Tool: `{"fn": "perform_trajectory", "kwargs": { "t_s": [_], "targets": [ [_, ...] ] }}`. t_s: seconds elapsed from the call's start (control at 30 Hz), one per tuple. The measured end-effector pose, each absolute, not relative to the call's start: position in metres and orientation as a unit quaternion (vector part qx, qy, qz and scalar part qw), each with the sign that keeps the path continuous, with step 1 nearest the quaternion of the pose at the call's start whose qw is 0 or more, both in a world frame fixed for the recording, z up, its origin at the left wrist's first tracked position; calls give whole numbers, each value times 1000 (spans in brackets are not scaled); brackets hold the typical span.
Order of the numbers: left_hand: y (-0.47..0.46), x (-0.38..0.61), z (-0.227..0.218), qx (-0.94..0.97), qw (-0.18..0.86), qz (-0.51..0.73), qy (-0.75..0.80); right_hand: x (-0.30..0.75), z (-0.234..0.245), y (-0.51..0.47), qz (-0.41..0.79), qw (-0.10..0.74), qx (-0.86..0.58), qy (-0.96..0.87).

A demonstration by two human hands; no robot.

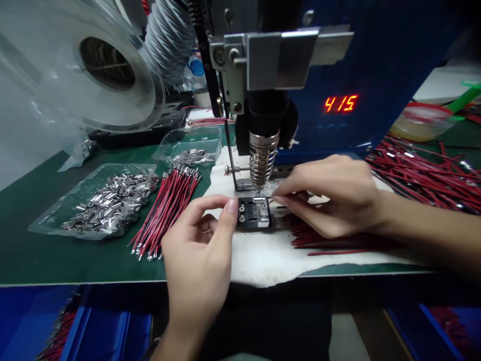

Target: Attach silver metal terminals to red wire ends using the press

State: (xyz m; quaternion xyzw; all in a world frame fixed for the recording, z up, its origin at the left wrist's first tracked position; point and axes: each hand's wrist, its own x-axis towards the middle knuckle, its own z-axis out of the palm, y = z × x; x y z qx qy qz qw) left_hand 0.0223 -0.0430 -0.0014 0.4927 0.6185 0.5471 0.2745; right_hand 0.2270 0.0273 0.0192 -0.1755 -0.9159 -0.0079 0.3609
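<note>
Just under the soldering machine's spring-wrapped nozzle [263, 155] sits a small black fixture block [250, 213] with a shiny metal part and two screws on it. My left hand [201, 250] is at the block's left end, thumb and index finger pinched together. What lies between those fingertips, if anything, is hidden. From the right, my right hand [330, 195] pinches a thin dark wire [272, 199] at the block's right side. Below that hand, a bundle of red wires [319, 238] lies on the white cloth [259, 260].
On the left are a clear tray [48, 220] of small metal connectors, a bundle of red and black wires [165, 210] and a smaller clear tray [214, 138]. The blue machine [376, 65] shows a red display [341, 103]. More red wires [428, 170] are heaped at right.
</note>
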Motion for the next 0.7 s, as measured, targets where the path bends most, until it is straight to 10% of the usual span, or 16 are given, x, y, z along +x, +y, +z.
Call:
{"fn": "perform_trajectory", "kwargs": {
  "t_s": [0.3, 0.7],
  "targets": [
    [-67, 44, -8, 623, 300, 519, 503, 228, 24, 1, -130, 391, -124, -903],
    [-66, 60, -4, 608, 309, 574, 454, 230, 24, 5, 35, 387, -108, -915]
  ]
}}
